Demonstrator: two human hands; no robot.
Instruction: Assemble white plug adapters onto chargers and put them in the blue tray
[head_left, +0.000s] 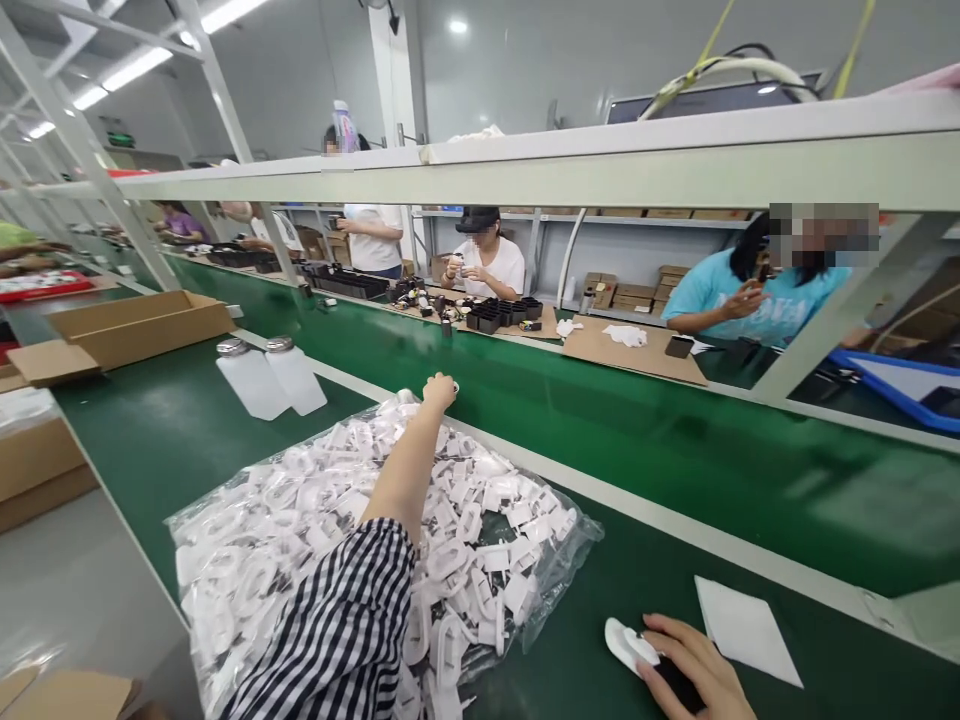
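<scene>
White part (621, 643): lower right, on or just above the green surface (555, 685), between the bag (576, 548) and the right grip (701, 668); contact with the surface cannot be told.
Relation to grip: just ahead and to the left of the right grip, touching its fingertips.
Long axis: slants from upper left to lower right, its lower end toward the thumb.
Nearer hand: the right; the left grip (437, 390) is well apart, beyond the bag.
Form of part: smooth and white, with a rounded, elongated outer edge and a raised portion on the side by the fingers.
Right grip: partly closed, fingers and thumb set about the part's near side; the dark patch beneath the palm cannot be identified.
Left grip: nearly closed at the end of an outstretched arm, above the rail (660, 510); a white bit (455, 387) shows at the fingertips, mostly hidden.
Bag: clear film, spread beneath the left forearm, heaped with white pieces (448, 640).
Sheet (750, 632): white, flat, beyond the right grip.
Bottles (255, 385): two, translucent, metal-capped, left of the left grip.
</scene>
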